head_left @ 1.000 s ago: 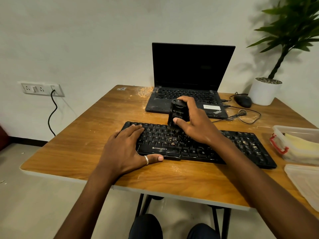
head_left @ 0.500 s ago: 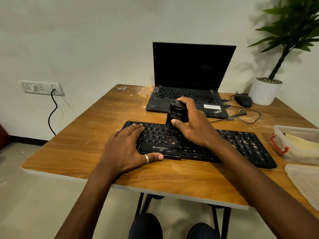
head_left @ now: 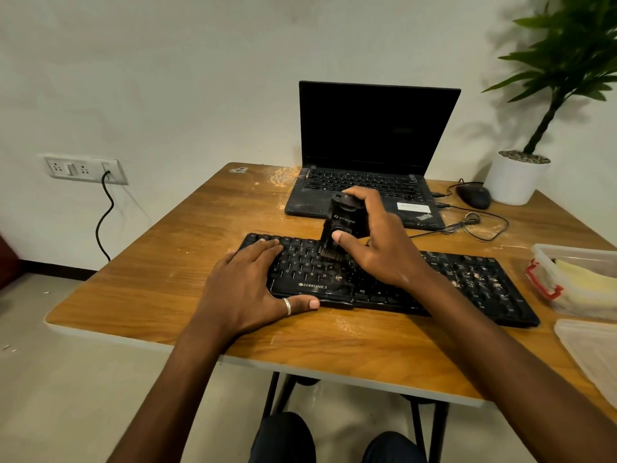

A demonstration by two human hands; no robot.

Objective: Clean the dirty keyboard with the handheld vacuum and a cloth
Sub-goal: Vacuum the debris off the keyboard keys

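A black keyboard [head_left: 467, 289] lies across the wooden table [head_left: 160, 282], with pale crumbs scattered over its right half. My right hand [head_left: 377, 248] grips a small black handheld vacuum [head_left: 344, 222] upright, its brush nozzle down on the keys near the keyboard's middle. My left hand [head_left: 247, 289] lies flat on the keyboard's left end, fingers straight over the keys and thumb along the front edge. A yellow cloth [head_left: 587, 282] sits in a clear plastic container [head_left: 567, 259] at the right.
An open black laptop [head_left: 367, 155] stands behind the keyboard. A mouse [head_left: 474, 195] and loose cables [head_left: 467, 225] lie to its right, beside a white plant pot [head_left: 514, 178]. A clear lid [head_left: 594, 355] lies at the right front edge. Sawdust-like dirt marks the table.
My right hand has slid the vacuum a little to the left and toward the keyboard's back rows. The left hand has stayed put.
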